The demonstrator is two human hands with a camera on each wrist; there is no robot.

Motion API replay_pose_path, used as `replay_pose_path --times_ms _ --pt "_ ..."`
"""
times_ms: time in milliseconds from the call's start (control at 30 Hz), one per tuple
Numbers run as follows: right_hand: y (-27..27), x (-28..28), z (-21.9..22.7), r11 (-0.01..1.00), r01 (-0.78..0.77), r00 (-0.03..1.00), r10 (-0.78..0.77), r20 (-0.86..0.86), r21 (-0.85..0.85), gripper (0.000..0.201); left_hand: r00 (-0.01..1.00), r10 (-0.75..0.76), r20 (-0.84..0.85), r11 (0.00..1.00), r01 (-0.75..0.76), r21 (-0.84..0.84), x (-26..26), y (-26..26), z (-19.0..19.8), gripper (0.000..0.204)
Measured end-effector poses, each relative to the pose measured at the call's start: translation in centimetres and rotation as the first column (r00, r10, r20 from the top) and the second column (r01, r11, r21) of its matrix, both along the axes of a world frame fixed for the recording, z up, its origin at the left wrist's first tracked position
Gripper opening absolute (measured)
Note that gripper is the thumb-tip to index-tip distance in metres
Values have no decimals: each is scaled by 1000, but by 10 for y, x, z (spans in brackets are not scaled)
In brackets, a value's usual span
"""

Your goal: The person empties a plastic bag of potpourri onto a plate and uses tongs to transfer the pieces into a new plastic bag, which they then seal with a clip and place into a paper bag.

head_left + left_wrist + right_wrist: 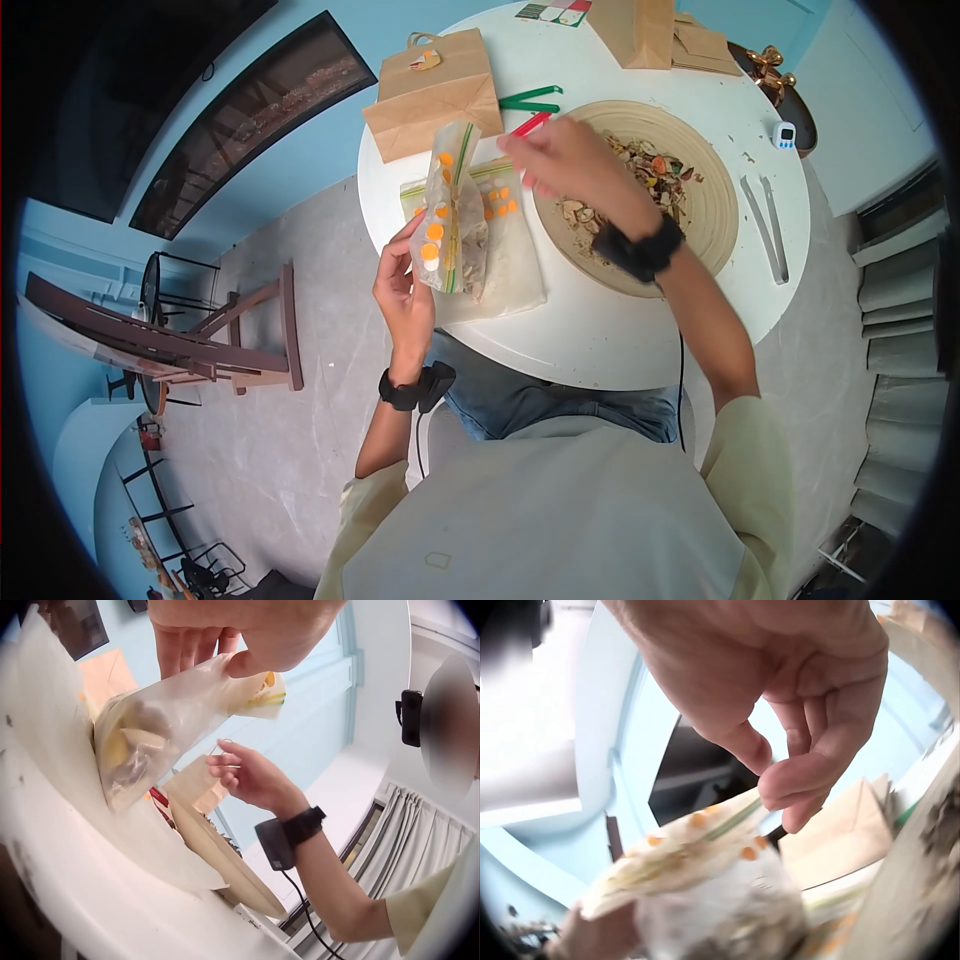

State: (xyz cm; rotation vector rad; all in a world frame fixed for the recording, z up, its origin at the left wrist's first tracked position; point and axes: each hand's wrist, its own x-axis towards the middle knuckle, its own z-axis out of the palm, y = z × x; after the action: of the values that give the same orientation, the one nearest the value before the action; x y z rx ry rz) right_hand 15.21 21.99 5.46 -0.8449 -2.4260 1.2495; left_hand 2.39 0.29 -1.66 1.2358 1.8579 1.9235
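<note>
My left hand (405, 285) grips a translucent zip bag (442, 235) with orange and white dots, thumb and fingers at its side. The bag stands with its mouth spread and its green-lined zip edges apart; pale and brown pieces show inside it (139, 742). My right hand (580, 170) hovers over the left part of a round plate (715, 225), its fingers loosely bent with nothing between them. In the right wrist view, that hand (802, 727) overlaps the bag's zip edge; the left wrist view shows it apart. A dried, chopped mix (655, 180) lies on the plate.
A second dotted zip bag (515, 270) lies flat underneath. Behind stand a brown paper bag (435, 95), green sticks (530, 100) and a red stick (530, 124). Metal tongs (768, 230) and a small white timer (784, 135) are at the right, with more paper bags (635, 30) at the back.
</note>
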Motion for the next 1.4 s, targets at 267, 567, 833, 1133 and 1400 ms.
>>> replay_pose_path --times_ms 267,567,833,1133,1400 --pt "-52 2 -21 989 -139 981 144 -126 48 48 999 -39 -1 998 39 -56 9 1 6 9" --pt "-43 -12 -25 826 -314 881 70 -468 -469 50 994 -86 66 990 93 -109 12 -1 21 25" --pt "-33 -10 -16 716 -541 747 170 -642 -440 44 988 -44 -149 997 34 -71 29 7 83 23" --pt "-30 -6 -15 747 -526 765 205 -611 -407 49 988 -6 -153 972 -30 -233 39 25 85 25" --pt "-35 -11 -22 697 -581 744 246 -621 -420 47 983 3 -183 921 -74 -383 34 15 86 22"
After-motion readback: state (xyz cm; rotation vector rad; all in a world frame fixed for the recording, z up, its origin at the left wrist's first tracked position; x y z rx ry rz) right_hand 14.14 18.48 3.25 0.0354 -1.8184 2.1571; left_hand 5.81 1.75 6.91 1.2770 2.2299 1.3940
